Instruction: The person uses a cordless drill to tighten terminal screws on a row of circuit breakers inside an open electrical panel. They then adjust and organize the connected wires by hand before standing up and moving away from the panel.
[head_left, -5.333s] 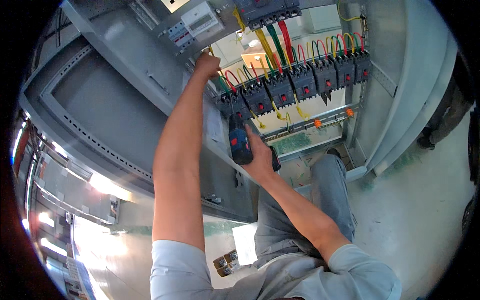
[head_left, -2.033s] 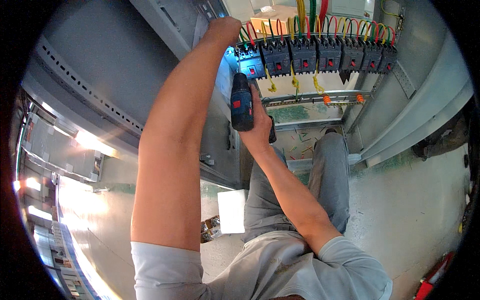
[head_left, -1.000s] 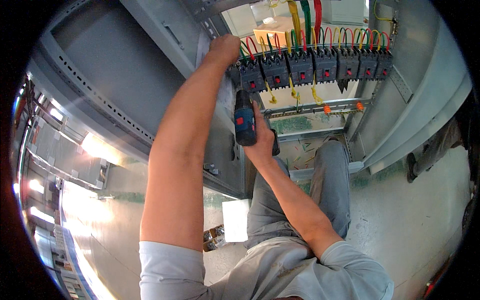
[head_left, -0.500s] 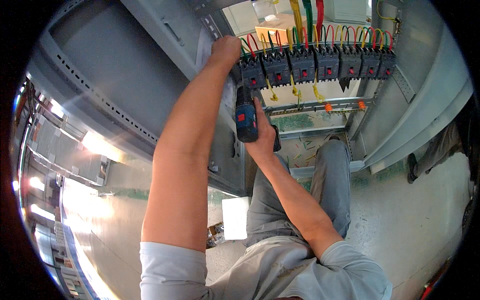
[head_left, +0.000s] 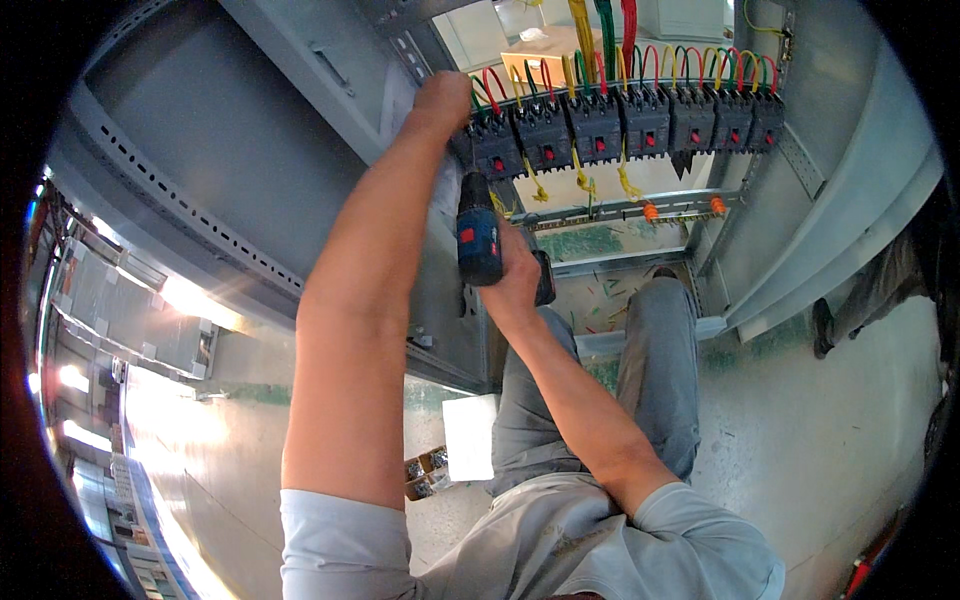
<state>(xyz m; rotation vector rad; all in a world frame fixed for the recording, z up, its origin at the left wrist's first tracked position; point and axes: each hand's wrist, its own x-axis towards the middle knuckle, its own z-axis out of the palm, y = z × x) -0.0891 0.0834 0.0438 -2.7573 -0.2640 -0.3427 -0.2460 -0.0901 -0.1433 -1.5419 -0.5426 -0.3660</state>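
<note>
The blue glow on the row of boxy black switches (head_left: 597,135) two seconds ago is gone. Below the row's left end, the round-backed blue-and-black drill (head_left: 479,240) points its long body up at it. The right hand (head_left: 515,272) wraps its handle. The left hand (head_left: 443,100) is beside that end, fingers hidden; I can't tell their grip.

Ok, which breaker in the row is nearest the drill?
The leftmost breaker, beside the left hand: the drill is just below its left edge; the other breakers sit farther right.
</note>
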